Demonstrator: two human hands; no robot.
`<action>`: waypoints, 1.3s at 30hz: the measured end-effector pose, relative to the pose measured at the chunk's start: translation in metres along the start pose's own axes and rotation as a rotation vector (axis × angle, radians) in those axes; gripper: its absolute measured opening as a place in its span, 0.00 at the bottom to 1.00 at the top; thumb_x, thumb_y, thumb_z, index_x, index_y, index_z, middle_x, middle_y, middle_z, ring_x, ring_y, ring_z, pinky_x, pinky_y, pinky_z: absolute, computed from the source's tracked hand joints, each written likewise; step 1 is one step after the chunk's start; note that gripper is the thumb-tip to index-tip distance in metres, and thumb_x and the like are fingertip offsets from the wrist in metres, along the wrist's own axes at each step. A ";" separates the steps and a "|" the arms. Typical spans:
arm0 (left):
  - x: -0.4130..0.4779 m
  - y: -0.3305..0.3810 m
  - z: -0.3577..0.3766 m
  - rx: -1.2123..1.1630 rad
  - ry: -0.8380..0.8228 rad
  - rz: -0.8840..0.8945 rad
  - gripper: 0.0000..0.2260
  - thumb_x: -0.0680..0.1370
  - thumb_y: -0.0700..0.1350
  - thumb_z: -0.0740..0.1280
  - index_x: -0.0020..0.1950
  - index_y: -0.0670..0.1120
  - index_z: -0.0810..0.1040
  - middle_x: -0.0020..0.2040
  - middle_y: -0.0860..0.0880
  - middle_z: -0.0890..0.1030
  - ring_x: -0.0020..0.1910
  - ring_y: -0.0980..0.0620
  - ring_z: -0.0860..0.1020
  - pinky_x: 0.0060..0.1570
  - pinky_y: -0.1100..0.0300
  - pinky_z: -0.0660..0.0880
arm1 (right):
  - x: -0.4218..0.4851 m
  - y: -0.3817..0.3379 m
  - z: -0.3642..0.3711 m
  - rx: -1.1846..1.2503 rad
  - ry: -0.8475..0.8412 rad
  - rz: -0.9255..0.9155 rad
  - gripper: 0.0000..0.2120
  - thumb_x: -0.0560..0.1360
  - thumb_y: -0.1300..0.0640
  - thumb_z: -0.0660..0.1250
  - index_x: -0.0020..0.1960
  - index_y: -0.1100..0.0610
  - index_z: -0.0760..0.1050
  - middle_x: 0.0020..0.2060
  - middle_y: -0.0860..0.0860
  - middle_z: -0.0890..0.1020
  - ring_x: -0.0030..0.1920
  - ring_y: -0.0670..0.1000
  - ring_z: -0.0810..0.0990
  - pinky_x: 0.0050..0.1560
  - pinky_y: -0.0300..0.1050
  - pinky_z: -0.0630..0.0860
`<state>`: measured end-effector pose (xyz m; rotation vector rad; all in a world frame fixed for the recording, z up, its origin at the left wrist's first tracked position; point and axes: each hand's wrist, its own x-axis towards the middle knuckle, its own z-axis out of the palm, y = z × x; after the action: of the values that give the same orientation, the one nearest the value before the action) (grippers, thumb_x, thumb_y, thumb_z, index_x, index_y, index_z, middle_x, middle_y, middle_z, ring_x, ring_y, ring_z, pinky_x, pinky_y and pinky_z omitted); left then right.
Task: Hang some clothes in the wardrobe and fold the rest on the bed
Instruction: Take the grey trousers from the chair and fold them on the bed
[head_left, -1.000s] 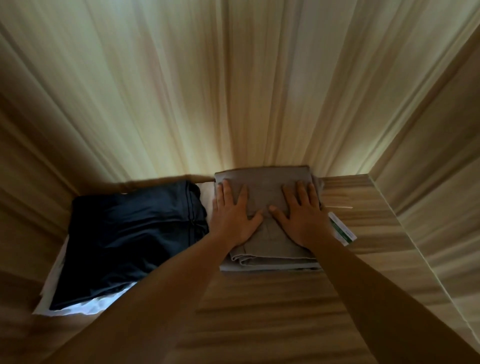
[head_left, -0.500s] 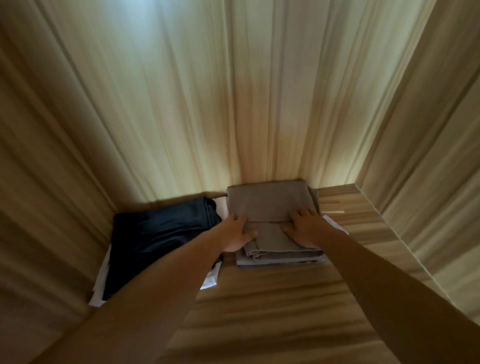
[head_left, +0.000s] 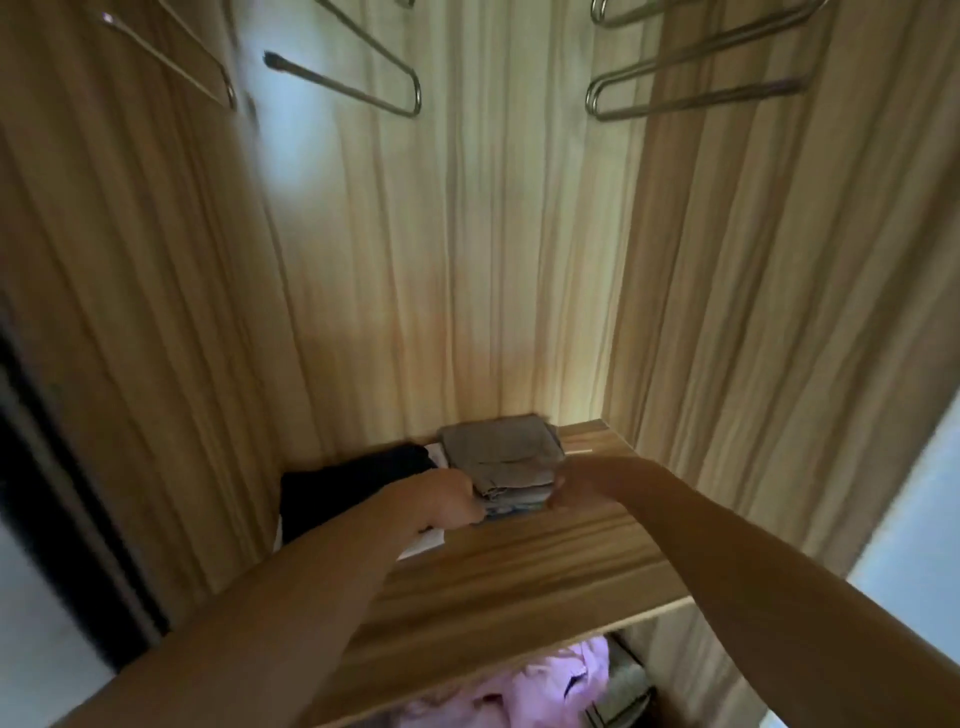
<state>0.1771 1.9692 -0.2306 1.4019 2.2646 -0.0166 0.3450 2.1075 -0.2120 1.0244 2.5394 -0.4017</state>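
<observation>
In the head view, the only one we have, our two bare arms reach up from the bottom of the frame to a light wooden wardrobe shelf (head_left: 519, 566) at centre. The folded grey-beige cloth stack (head_left: 501, 457) sits at the back of that shelf, against the rear panel, just above centre-bottom of the frame, and it lies directly between our hands. Our left hand (head_left: 452, 501) is at the stack's lower left corner and our right hand (head_left: 574, 480) at its lower right edge, both touching or nearly touching it; motion blur hides the fingers, so we cannot tell how far either hand is curled or whether it grips the fabric. The stack looks roughly square, its folded edges facing us, and both hands seem about equally near. To its left lies one dark folded garment (head_left: 358, 486) resting on something white (head_left: 423, 543), partly covered by our left forearm. We count two piles on the shelf. In the upper part of the frame hang four or so bare metal hangers (head_left: 363, 78), blurred. Below the shelf, at bottom centre, one crumpled pink garment (head_left: 545, 686) shows. We judge the stack is placed and the hangers are not yet used.
</observation>
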 end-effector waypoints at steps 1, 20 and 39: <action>-0.024 0.002 -0.005 0.012 0.005 0.008 0.15 0.82 0.51 0.62 0.37 0.48 0.70 0.35 0.49 0.71 0.33 0.52 0.69 0.34 0.58 0.66 | -0.029 -0.010 -0.004 -0.017 0.008 0.013 0.07 0.82 0.48 0.63 0.49 0.49 0.75 0.47 0.50 0.76 0.47 0.53 0.77 0.41 0.40 0.71; -0.332 -0.037 -0.125 -0.145 0.149 -0.054 0.17 0.81 0.46 0.66 0.68 0.42 0.72 0.52 0.46 0.75 0.47 0.51 0.78 0.46 0.59 0.82 | -0.282 -0.174 -0.088 0.042 0.211 -0.012 0.28 0.80 0.42 0.64 0.72 0.59 0.69 0.63 0.57 0.78 0.56 0.54 0.82 0.52 0.52 0.81; -0.486 -0.177 -0.141 0.034 0.538 -0.365 0.14 0.79 0.50 0.67 0.61 0.44 0.77 0.56 0.46 0.78 0.48 0.47 0.78 0.40 0.58 0.76 | -0.302 -0.333 -0.106 -0.061 0.542 -0.466 0.29 0.79 0.30 0.55 0.50 0.57 0.73 0.42 0.48 0.74 0.42 0.47 0.73 0.39 0.40 0.69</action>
<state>0.1498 1.5114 0.0467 1.0774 2.9497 0.2299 0.2850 1.7359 0.0557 0.5564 3.2636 -0.1746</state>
